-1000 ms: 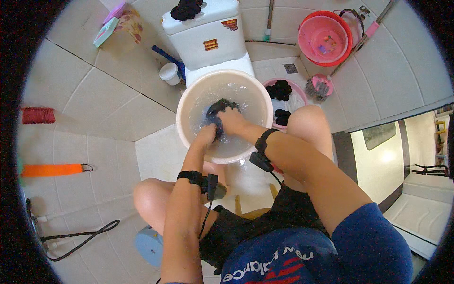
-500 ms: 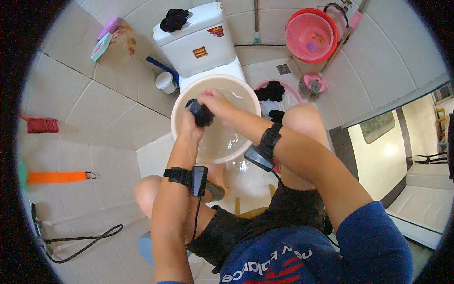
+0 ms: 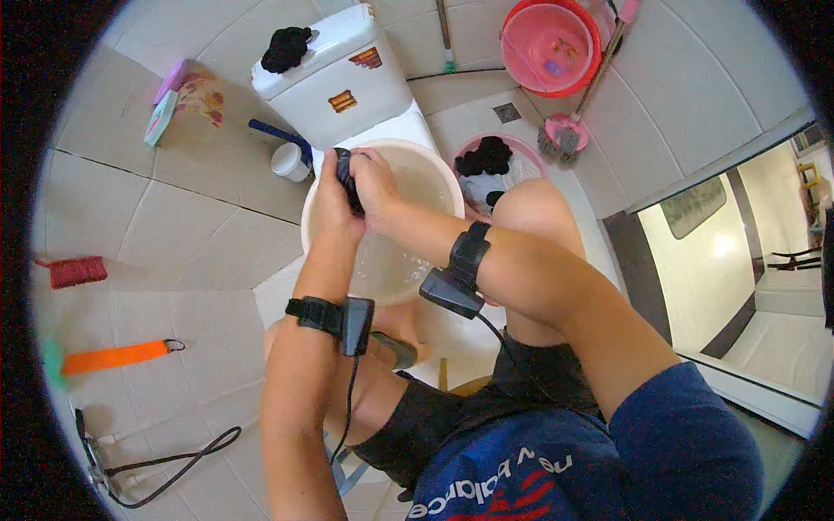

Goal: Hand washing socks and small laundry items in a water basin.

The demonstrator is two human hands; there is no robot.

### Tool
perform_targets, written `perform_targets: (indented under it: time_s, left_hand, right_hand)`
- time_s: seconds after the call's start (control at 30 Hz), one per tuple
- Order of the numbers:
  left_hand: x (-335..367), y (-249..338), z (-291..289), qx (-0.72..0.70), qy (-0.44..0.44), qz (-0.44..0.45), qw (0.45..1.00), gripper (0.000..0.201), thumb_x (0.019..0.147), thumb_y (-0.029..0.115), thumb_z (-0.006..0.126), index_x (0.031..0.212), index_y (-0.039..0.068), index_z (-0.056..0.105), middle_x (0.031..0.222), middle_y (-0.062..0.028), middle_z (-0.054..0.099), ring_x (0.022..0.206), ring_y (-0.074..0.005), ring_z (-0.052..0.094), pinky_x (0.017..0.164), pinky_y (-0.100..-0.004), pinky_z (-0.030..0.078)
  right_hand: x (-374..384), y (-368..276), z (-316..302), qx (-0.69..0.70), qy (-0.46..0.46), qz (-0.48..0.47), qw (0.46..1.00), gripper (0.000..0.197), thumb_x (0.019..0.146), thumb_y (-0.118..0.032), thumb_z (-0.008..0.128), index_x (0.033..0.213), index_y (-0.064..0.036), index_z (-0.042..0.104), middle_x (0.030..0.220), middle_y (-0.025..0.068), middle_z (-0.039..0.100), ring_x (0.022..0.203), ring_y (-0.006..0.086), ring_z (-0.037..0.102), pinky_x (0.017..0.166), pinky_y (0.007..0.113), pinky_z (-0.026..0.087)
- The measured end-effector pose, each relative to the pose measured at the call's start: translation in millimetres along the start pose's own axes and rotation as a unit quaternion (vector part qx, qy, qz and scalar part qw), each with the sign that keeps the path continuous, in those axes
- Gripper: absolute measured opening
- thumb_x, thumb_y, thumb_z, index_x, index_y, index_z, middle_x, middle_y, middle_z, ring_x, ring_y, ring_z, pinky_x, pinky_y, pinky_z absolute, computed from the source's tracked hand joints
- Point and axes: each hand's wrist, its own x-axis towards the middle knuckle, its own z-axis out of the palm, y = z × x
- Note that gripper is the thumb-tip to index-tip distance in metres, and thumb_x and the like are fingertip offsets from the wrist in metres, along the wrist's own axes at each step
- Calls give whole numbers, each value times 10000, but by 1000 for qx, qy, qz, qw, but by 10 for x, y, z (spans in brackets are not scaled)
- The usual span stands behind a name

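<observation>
Both my hands are closed around a dark, wet-looking bunched cloth [image 3: 347, 181] above a large cream basin [image 3: 456, 195] of cloudy water. My left hand [image 3: 334, 198] wraps it from the left, fingers pointing up. Pressed against its other side is my right hand [image 3: 376, 188], its fingers curled over the cloth. The cloth's exact kind cannot be made out, as the hands cover much of it. Beyond the basin stands a white toilet [image 3: 347, 74], with a black bunched cloth [image 3: 287, 49] lying on its tank lid.
Right of the basin, a pink tub [image 3: 540, 159] holds black and pale cloths. A pink-and-grey scrubbing brush [image 3: 565, 139] leans near a pink bucket [image 3: 552, 48]. A small white pail [image 3: 289, 163] stands left of the toilet. A red brush [image 3: 76, 272] hangs on the left wall.
My hands have come together around the dark cloth, squeezing it into a narrower shape between the palms. The whole view has shifted and tilted slightly.
</observation>
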Motion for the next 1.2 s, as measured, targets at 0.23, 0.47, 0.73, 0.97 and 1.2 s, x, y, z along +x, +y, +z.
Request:
perform_targets:
  time_s: [0.23,0.47,0.73,0.97,1.2]
  left_hand:
    - [177,-105,-2,55,108,76,990,268,1026,219,535,1186,20,616,1054,-124,671,992,-227,655,871,-353,546]
    - [132,162,-177,175,168,144,959,368,933,71,537,1288,10,610,1062,-123,675,987,-234,651,869,-334,529]
    - [113,-159,-47,268,59,154,949,581,1010,365,536,1450,-10,476,1425,-199,533,1220,-277,574,1033,-358,442]
    - [-24,-283,82,150,50,123,980,462,1041,360,477,1308,-10,550,1252,-138,601,1100,-229,587,983,-377,455]
    - [21,77,-89,293,89,189,933,413,1032,280,479,1330,13,582,1246,-157,652,1132,-281,613,1017,-375,438]
  right_hand:
    - [228,126,-128,-259,71,-64,961,485,881,-448,643,1063,1,632,1093,230,613,1058,330,598,928,422,471]
    - [-176,-70,204,-23,-44,194,980,417,940,-452,524,1110,-86,629,1080,136,633,1013,276,604,877,453,495]
    - [267,92,-68,32,-25,186,982,442,1002,-381,440,1174,-26,640,1169,204,645,1108,337,588,960,486,457]
    - [381,-5,-194,-24,-74,178,981,435,999,-415,447,1209,-68,606,1222,151,621,1101,274,582,969,449,449]
    - [-156,-30,57,-74,-107,110,985,468,996,-538,433,1107,-121,616,1087,105,627,1006,276,578,935,482,470]
